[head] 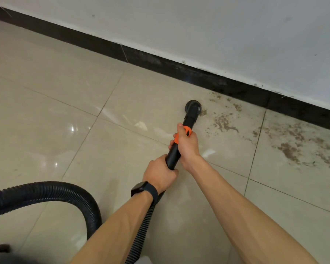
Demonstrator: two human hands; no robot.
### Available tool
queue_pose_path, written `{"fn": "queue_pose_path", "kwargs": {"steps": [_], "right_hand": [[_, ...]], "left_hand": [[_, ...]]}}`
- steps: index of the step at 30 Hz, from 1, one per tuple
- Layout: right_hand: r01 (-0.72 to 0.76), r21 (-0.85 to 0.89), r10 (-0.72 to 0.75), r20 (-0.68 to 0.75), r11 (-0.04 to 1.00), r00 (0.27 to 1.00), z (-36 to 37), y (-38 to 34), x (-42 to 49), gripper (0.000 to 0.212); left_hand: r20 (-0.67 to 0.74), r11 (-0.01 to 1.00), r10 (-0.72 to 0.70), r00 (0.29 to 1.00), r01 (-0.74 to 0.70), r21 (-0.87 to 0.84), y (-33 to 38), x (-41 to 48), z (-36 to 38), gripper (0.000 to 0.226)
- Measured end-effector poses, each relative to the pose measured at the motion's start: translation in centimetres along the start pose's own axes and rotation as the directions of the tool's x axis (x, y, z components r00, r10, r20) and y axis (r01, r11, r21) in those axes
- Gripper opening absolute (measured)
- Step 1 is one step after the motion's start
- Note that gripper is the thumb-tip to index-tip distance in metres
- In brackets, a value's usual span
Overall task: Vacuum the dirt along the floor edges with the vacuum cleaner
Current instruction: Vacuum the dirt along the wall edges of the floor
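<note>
We hold the vacuum wand (172,157) in both hands: our right hand (188,147) curls round its orange collar and our left hand (160,174) wraps the tube end. Its round nozzle (193,106) rests on the floor near the black baseboard (198,75), at the edge of the brown dirt (222,122) strewn along that baseboard.

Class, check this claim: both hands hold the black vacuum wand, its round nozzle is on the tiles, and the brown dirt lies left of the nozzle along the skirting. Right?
One slip: the head view shows the dirt right of the nozzle, not left. The rest stands: left hand and right hand hold the wand, nozzle on the tiles, dirt along the skirting.
</note>
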State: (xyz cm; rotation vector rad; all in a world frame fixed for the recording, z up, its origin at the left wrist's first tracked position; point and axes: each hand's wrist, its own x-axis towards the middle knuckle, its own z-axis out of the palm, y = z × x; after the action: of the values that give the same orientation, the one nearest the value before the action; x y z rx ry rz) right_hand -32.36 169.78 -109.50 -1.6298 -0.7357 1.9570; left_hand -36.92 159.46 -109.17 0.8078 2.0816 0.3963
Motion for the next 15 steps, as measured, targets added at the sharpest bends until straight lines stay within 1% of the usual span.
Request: {"fn": "queue_pose_path", "kwargs": {"steps": [7,11,15], "right_hand": [[0.005,-0.006,-0.005,0.019,1.000,1.000,0.1,-1.5,1.1,0.023],[-0.023,0.024,0.021,0.077,0.999,0.997,0.3,-2.1,1.7,0.022],[-0.039,0.046,0.035,0.082,0.998,0.996,0.8,-2.3,2.6,0.018]], "left_hand": [[0.006,0.999,0.013,1.000,-0.013,-0.036,0.9,1.4,0.1,0.013],[0.015,0.998,0.009,1.000,-0.008,-0.062,0.9,2.6,-0.4,0.013],[-0.007,0.998,0.032,0.999,-0.031,0.050,0.8,4.0,-1.2,0.020]]}}
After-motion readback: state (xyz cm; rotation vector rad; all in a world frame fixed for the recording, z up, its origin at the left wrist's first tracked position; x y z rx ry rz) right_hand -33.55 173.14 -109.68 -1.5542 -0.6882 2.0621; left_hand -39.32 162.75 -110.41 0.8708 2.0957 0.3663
